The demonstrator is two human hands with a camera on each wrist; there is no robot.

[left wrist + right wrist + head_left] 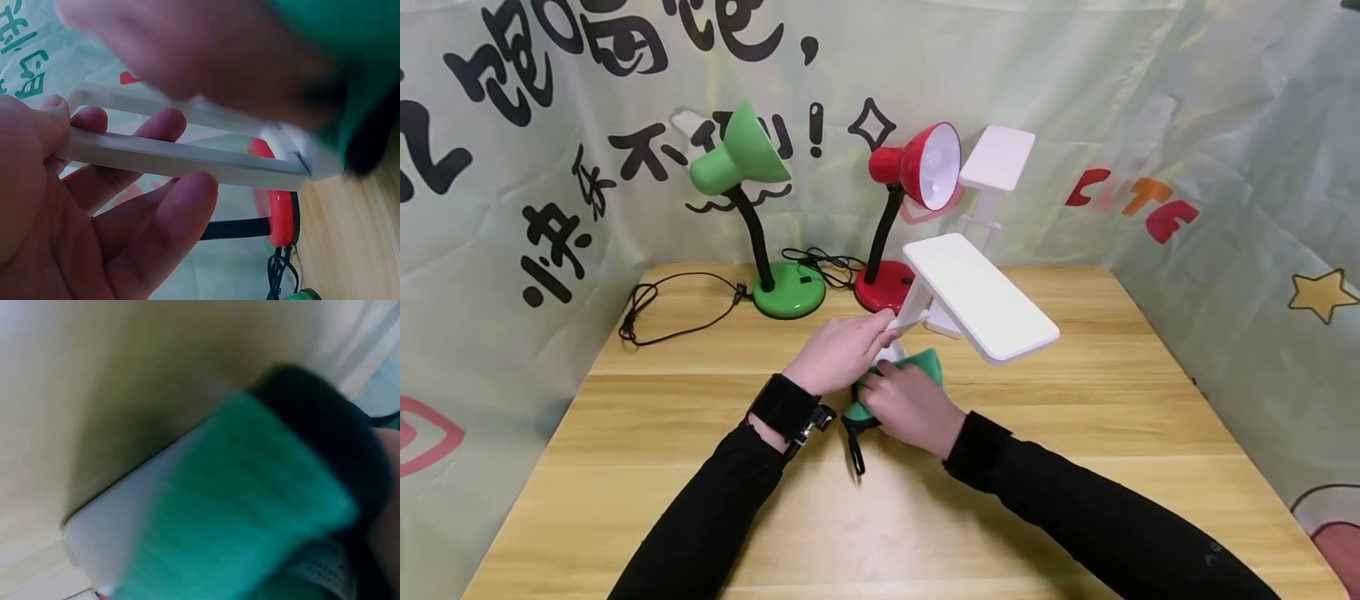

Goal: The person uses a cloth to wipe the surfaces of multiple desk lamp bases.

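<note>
A white desk lamp (981,296) with a flat rectangular head stands in the middle of the table. My left hand (838,346) grips its slim arm (187,159), thumb on one side and fingers around the other. Low on the same lamp, my right hand (913,408) holds a green cloth (927,364) with black trim and a dangling black loop (855,450). The cloth lies over the lamp's white base (103,534), covering much of it. In the left wrist view the right hand is blurred, close above the lamp arm.
Behind the hands stand a green lamp (787,292), a red lamp (891,283) and another white lamp (997,158). A black cord (681,335) loops across the back left of the wooden table (1075,500). Printed fabric (1037,67) hangs behind and along both sides.
</note>
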